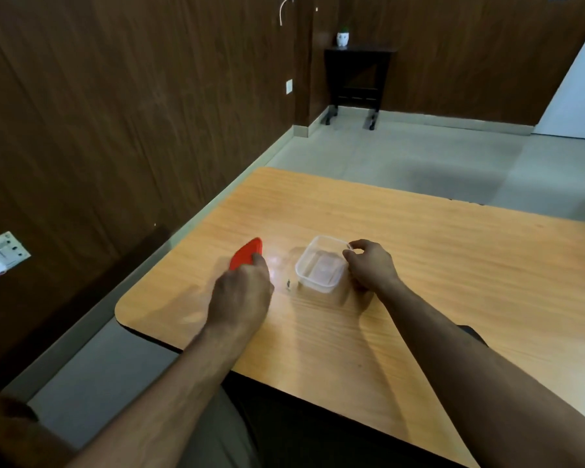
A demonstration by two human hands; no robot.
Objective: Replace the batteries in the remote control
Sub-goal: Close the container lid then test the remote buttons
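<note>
A clear square plastic container (pixel 321 265) stands open on the wooden table (pixel 419 265). Its inside looks pale and blurred; I cannot make out a remote or batteries. My right hand (pixel 372 265) holds the container's right rim, fingers curled over the edge. My left hand (pixel 242 295) grips a red lid (pixel 245 253), tilted up just left of the container. A tiny dark speck (pixel 288 284) lies on the table between my hands.
The table's left edge and rounded near corner (pixel 122 309) border a grey floor beside a dark wood-panelled wall. A white socket plate (pixel 2 253) sits on that wall. A dark side table (pixel 357 79) with a small white pot stands far back.
</note>
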